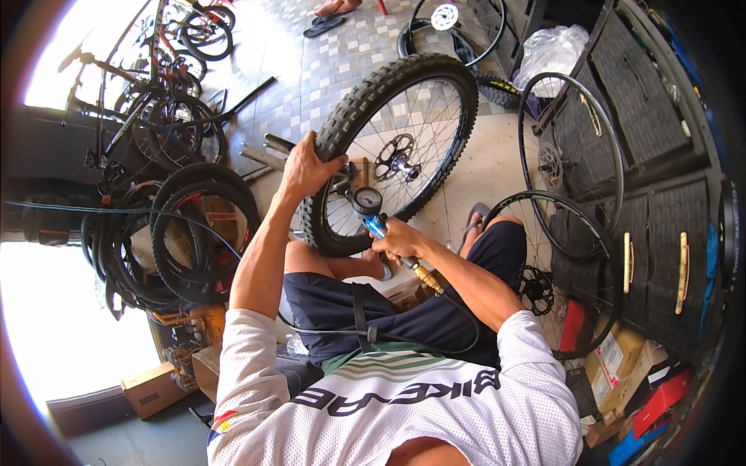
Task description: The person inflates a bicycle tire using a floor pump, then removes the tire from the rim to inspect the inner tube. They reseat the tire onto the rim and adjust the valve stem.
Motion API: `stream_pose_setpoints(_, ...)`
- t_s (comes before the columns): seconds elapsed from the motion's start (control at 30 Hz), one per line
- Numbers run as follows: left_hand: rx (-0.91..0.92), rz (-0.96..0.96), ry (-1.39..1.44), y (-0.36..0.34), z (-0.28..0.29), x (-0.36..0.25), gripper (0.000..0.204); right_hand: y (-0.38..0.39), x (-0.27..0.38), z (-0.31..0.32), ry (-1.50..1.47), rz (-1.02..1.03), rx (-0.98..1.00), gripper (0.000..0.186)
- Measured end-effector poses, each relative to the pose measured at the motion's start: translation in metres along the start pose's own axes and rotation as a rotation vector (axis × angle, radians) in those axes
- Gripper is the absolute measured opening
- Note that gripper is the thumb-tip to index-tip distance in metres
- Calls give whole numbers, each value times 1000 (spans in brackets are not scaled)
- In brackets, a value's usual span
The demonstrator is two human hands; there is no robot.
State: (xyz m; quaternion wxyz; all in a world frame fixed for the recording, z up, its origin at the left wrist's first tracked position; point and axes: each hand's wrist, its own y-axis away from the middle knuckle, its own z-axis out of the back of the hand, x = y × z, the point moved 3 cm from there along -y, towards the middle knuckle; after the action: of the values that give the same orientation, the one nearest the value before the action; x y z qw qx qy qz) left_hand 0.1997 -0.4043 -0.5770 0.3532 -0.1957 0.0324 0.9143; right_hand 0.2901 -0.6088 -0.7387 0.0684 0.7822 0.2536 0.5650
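A knobby bicycle wheel (357, 99) stands tilted in front of me, with spokes and a brake rotor at its hub. My left hand (309, 166) grips its tire on the upper left side. My right hand (396, 240) is closed on a blue tire inflator (376, 226) with a round gauge (367, 199), held over the lower part of the wheel. A brass fitting (426, 275) joins it to a black hose (470, 314). Whether the inflator's nozzle is attached to the valve I cannot tell.
Bicycles (155, 93) and piled tires (167, 248) fill the left. More wheels (614, 147) lean by dark cabinets (653, 256) at right, with boxes (622, 357) below. Another person's foot (330, 8) is at the top edge, near sandals (322, 27) on the tiled floor.
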Motion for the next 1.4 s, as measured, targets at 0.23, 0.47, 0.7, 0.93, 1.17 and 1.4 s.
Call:
stream_pose_setpoints(0.23, 6, 0, 9, -1, 0, -1, 60, 3, 3, 0, -35, 0, 6, 28)
stream_pose_setpoints(0.47, 28, 34, 13, -1, 1, 1, 60, 4, 8, -2, -47, -31, 31, 34)
stream_pose_setpoints(0.7, -17, 5, -37, -1, 2, -2, 62, 1, 4, -2, -67, -7, 31, 34)
stream_pose_setpoints(0.93, 21, 63, -7, -2, 4, -8, 61, 3, 7, -2, -39, 4, 7, 29)
stream_pose_setpoints(1.17, -37, 10, 45, -2, 2, -9, 59, -4, -3, -1, -41, 2, 11, 29)
stream_pose_setpoints(1.4, -27, 5, 37, -3, 3, -10, 57, 0, 2, -1, -21, 19, 7, 28)
